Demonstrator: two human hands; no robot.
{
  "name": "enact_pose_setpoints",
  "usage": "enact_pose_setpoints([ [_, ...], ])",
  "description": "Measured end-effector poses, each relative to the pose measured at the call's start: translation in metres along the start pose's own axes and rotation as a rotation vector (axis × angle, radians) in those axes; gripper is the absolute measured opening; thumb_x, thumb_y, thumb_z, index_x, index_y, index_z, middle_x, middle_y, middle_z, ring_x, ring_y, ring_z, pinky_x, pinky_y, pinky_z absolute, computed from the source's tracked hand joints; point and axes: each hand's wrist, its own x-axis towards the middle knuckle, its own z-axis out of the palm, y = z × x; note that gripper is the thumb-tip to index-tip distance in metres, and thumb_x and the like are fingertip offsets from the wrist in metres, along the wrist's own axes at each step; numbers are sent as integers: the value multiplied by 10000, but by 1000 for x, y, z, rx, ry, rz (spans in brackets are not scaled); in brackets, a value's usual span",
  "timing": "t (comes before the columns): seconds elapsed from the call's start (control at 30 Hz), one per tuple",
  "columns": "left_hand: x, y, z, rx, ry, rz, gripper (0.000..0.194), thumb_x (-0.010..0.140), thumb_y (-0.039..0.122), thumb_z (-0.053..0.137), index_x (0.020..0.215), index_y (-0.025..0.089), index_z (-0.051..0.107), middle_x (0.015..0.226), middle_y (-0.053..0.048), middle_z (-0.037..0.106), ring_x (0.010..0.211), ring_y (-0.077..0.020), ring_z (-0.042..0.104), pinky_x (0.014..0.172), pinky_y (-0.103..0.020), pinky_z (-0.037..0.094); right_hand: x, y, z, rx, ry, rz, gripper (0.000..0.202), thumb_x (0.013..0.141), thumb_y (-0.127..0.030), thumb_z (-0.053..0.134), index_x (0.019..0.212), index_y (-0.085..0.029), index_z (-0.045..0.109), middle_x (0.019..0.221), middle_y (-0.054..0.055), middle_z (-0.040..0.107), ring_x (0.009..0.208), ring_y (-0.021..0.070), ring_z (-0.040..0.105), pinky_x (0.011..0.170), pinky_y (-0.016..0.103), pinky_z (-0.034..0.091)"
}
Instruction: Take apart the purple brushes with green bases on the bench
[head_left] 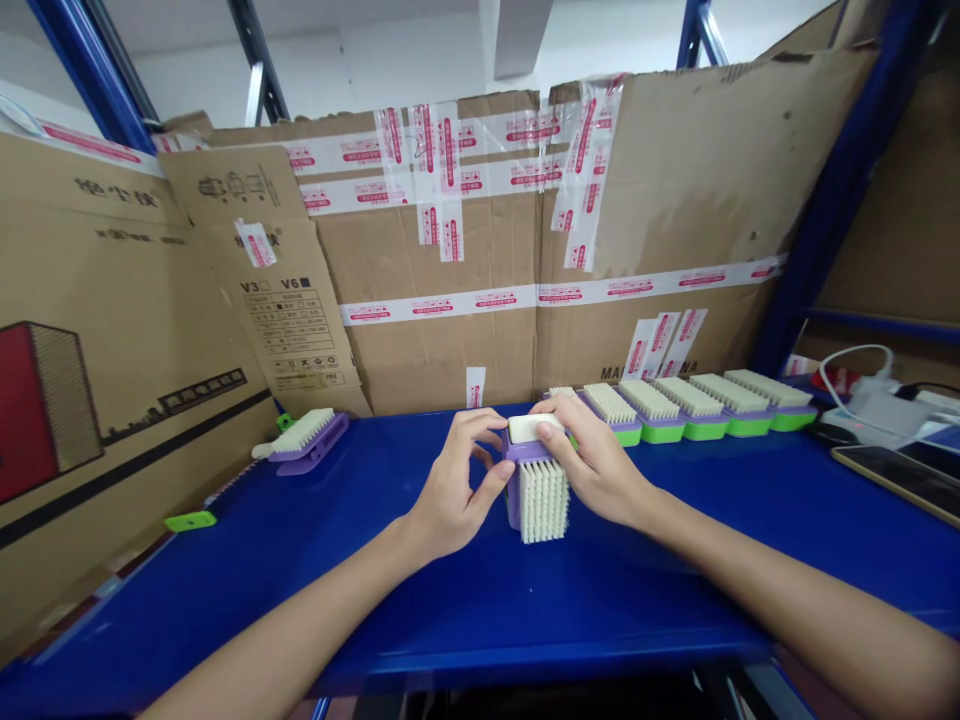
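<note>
Both hands hold one scrub brush above the middle of the blue surface, its cream bristles facing me. A purple body with a white block-like part at its top shows between my fingers. My left hand pinches the brush's left side with thumb and fingers. At the upper right, my right hand grips the white part, its thumb across the near face. Parts of the brush are hidden behind the fingers. Beyond my right hand stand several similar brushes in a row, bristles up, with purple and green bodies.
At the left lies a purple brush with a pale handle, and nearer me a green plastic piece. Taped cardboard walls the back of the blue shelf. At the right are a white charger with cable and a phone.
</note>
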Motion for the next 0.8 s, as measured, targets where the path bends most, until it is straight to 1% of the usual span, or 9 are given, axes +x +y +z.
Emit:
enact_pose_setpoints([
  [0.07, 1, 1, 0, 7, 13, 1, 354, 1077, 258, 605, 1419, 263, 511, 1359, -107, 541, 1040, -182, 672, 829, -352, 631, 0, 0, 0, -5, 5, -4, 214, 1153, -382, 452, 1139, -235, 607, 1047, 71, 673, 955, 240, 640, 855, 409, 496],
  [0.2, 3, 2, 1, 22, 56, 62, 338, 1050, 213, 632, 1371, 249, 533, 1306, -101, 550, 1115, -206, 641, 817, -337, 652, -1, -1, -2, -36, -10, -113, 169, 1144, -349, 481, 1224, -238, 578, 1088, 79, 658, 984, 244, 622, 865, 411, 496],
  [0.27, 3, 2, 1, 48, 84, 99, 358, 1029, 188, 656, 1362, 244, 537, 1273, -94, 550, 1124, -207, 630, 862, -363, 664, -2, -3, -3, -34, -21, -161, 163, 1138, -331, 491, 1255, -243, 565, 1111, 84, 656, 993, 247, 618, 873, 419, 503],
  [0.37, 1, 4, 3, 91, 101, 115, 385, 1007, 165, 685, 1354, 247, 541, 1250, -83, 553, 1150, -212, 625, 977, -434, 658, -2, -6, -3, -27, -21, -225, 191, 1132, -295, 483, 1310, -252, 539, 1154, 100, 662, 1017, 260, 621, 888, 444, 519],
  [0.43, 1, 5, 4, 78, 100, 108, 392, 1006, 155, 683, 1357, 254, 539, 1256, -78, 546, 1155, -204, 625, 968, -416, 671, -2, -7, -4, -27, -12, -268, 228, 1125, -265, 478, 1349, -260, 519, 1184, 105, 664, 1043, 268, 622, 908, 464, 527],
  [0.5, 1, 7, 5, 49, 98, 104, 394, 1006, 144, 679, 1357, 256, 538, 1265, -74, 534, 1142, -187, 628, 914, -361, 689, -2, -8, -4, -27, -7, -297, 275, 1113, -237, 487, 1387, -261, 501, 1219, 111, 656, 1092, 274, 619, 940, 481, 531],
  [0.6, 3, 7, 6, 40, 101, 124, 404, 997, 127, 688, 1353, 252, 541, 1265, -70, 533, 1144, -183, 629, 891, -336, 696, -3, -7, -4, -22, 1, -307, 341, 1094, -220, 507, 1432, -259, 480, 1270, 123, 637, 1158, 285, 604, 980, 503, 528],
  [0.7, 3, 5, 5, 54, 106, 156, 434, 983, 97, 696, 1362, 242, 541, 1271, -75, 534, 1148, -185, 635, 893, -337, 700, -4, -6, -3, -20, -3, -278, 384, 1089, -245, 522, 1468, -255, 457, 1299, 128, 636, 1160, 291, 602, 975, 507, 527],
  [0.8, 1, 3, 3, 90, 108, 179, 466, 969, 77, 711, 1371, 239, 540, 1273, -81, 534, 1134, -184, 636, 876, -327, 702, -3, -6, -2, -29, -23, -239, 334, 1106, -294, 534, 1433, -249, 489, 1257, 120, 656, 1113, 285, 613, 949, 492, 528],
])
